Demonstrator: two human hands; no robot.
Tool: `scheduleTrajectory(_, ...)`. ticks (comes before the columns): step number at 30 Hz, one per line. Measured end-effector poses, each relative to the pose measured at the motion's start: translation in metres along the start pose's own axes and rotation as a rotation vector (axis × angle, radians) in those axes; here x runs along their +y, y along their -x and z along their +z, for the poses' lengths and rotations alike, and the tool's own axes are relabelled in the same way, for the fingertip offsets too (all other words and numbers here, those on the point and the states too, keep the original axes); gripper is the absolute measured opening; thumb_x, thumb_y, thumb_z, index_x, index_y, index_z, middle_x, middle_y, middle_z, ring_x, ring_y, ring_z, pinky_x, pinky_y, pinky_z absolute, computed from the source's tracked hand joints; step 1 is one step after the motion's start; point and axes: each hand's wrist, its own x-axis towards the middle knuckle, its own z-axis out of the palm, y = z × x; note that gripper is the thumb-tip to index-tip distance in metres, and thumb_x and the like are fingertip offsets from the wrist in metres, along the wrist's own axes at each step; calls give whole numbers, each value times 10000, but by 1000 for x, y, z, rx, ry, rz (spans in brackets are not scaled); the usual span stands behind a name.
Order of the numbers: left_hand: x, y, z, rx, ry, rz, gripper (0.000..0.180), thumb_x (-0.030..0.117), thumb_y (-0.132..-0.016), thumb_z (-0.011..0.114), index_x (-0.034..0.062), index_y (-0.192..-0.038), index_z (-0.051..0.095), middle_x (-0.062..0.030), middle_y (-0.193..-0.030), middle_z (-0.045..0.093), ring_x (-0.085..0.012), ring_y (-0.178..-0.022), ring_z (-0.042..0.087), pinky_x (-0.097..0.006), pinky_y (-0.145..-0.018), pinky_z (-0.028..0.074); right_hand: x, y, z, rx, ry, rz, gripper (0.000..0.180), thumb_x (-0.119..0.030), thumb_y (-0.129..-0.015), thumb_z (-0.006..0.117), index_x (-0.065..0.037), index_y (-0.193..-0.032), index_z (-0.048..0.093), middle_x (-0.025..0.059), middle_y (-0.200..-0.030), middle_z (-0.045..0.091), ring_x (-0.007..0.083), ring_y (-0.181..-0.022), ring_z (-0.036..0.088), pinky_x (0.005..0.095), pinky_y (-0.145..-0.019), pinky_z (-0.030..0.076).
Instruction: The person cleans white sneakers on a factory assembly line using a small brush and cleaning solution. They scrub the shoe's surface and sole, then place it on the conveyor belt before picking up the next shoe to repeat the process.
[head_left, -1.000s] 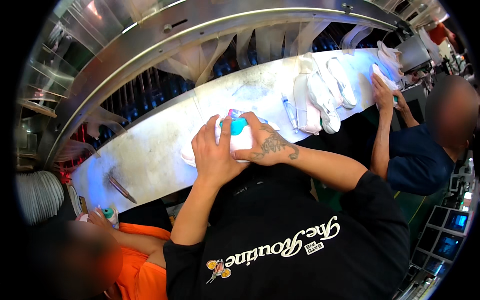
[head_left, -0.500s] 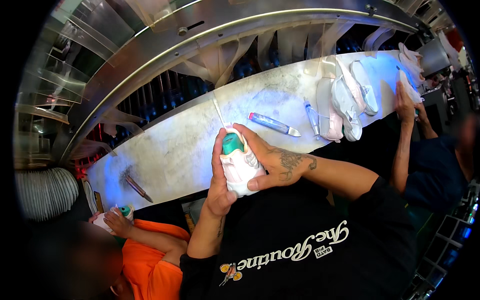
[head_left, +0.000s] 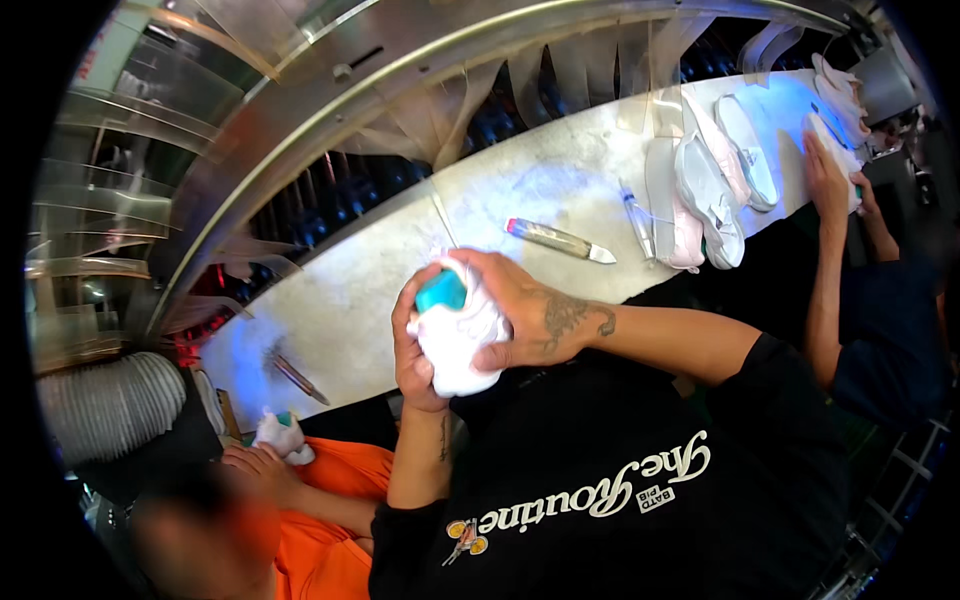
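People are working side by side in a shoe factory: white shoes (head_left: 708,190) are lying in a row on a long worn tabletop (head_left: 520,190), beside a metal conveyor frame (head_left: 420,60) and a ribbed duct (head_left: 100,405).

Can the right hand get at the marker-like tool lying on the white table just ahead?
Probably not yet. The right hand and the left hand are both wrapped around a white shoe. The tool lies bare on the table, nothing blocking it.
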Motion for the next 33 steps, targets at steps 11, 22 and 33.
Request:
scheduleTrajectory(11, 68, 59, -8, 133, -522, -237, 950, 194, -851, 886, -72, -1595, 358, -203, -1529, 582, -289, -1386, 618, -419, -1153, 511, 5, -12, 43, 53, 448, -150, 1433, -952, -731, 697, -60, -1753, 237, 309, -1457, 576, 451, -1304, 594, 542, -1113, 406)
scheduleTrajectory(22, 39, 76, -51, 347, -616, -173, 702, 6, -904, 773, -61, -1520, 444, -168, -1417, 657, -239, -1249, 679, -375, -1076, 547, 9, -16, 64, 117, 570, -182, 1360, -907, -721, 675, -89, -1744, 308, 261, -1361, 619, 390, -1167, 613, 550, -1050, 389)
scheduleTrajectory(33, 55, 80, -78, 176, -313, -328, 732, 83, -987, 676, -77, -1619, 344, -176, -1552, 542, -252, -1416, 539, -407, -1218, 415, -5, -16, 61, 6, 624, -100, 1340, -884, -746, 680, -43, -1724, 317, 286, -1437, 602, 413, -1254, 607, 553, -1086, 384)
